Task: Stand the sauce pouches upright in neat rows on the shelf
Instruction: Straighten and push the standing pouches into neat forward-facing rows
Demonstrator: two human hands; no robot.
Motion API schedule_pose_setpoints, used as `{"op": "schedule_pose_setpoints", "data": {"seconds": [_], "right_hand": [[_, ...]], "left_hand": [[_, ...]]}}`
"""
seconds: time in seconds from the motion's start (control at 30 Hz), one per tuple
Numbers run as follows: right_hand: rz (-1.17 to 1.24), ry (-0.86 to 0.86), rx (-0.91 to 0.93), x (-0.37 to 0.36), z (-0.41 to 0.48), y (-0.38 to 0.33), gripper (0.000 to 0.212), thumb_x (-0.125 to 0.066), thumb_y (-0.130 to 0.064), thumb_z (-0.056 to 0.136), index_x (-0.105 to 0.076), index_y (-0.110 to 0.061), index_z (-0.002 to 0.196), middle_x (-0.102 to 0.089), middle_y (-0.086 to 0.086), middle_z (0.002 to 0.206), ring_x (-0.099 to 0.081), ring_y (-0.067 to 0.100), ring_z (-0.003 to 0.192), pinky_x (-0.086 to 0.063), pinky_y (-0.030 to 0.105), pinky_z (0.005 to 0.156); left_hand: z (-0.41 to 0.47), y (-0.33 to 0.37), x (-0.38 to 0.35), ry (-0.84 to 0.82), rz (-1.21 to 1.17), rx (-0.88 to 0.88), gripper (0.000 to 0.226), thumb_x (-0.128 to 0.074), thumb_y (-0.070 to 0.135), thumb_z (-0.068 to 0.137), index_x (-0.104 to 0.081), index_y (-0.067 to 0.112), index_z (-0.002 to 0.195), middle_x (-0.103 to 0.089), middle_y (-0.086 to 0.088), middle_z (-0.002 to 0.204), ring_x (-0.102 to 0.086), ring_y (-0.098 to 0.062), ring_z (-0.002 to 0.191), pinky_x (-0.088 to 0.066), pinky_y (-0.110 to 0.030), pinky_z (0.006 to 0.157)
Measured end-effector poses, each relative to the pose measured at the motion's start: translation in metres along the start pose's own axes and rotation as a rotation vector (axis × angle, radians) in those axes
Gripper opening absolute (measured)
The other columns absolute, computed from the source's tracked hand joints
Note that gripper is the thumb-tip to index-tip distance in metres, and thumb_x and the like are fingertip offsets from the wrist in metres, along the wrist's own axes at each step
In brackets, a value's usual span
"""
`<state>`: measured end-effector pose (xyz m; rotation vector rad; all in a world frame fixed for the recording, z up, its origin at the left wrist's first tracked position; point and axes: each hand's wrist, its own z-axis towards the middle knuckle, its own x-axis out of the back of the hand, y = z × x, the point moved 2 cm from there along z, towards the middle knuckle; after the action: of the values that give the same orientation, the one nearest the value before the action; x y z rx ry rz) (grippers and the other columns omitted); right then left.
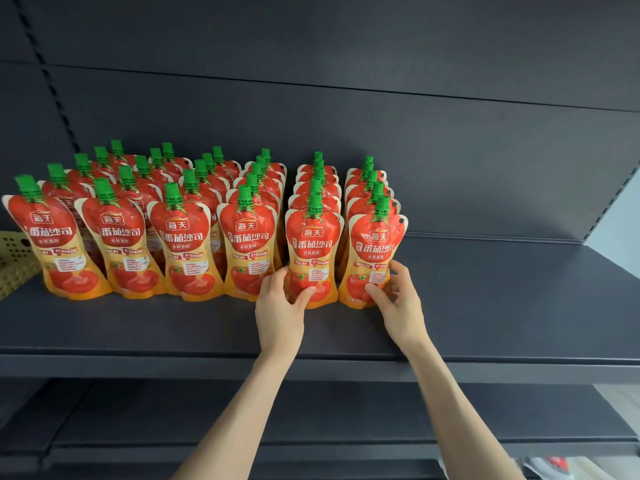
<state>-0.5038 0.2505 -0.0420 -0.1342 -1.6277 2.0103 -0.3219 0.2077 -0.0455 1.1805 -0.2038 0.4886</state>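
Several rows of red and orange tomato sauce pouches with green caps stand upright on the dark shelf [485, 306], running from front to back. My left hand [280, 306] grips the base of the front pouch [313, 244] in the second row from the right, thumb across its front. My right hand [398, 299] holds the base of the front pouch [375, 251] in the rightmost row, thumb on its front and fingers round its right side. Both pouches stand upright on the shelf.
A yellow perforated basket [14, 261] sits at the far left of the shelf. The right part of the shelf holds no pouches. A lower shelf [311, 420] lies below, and some packaging [554, 465] shows at the bottom right.
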Motion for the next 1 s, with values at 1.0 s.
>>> {"op": "schedule_pose_setpoints", "data": {"seconds": [1.0], "right_hand": [[-0.105, 0.061, -0.018, 0.0001, -0.0005, 0.002, 0.046, -0.065, -0.028, 0.086, -0.044, -0.019, 0.126, -0.055, 0.001, 0.126, -0.054, 0.015, 0.114, -0.049, 0.036, 0.096]], "left_hand": [[-0.0014, 0.0032, -0.0014, 0.013, 0.067, -0.001, 0.057, -0.068, 0.041, 0.079, -0.051, 0.011, 0.125, -0.056, -0.007, 0.123, -0.054, -0.022, 0.113, -0.047, -0.037, 0.093]]}}
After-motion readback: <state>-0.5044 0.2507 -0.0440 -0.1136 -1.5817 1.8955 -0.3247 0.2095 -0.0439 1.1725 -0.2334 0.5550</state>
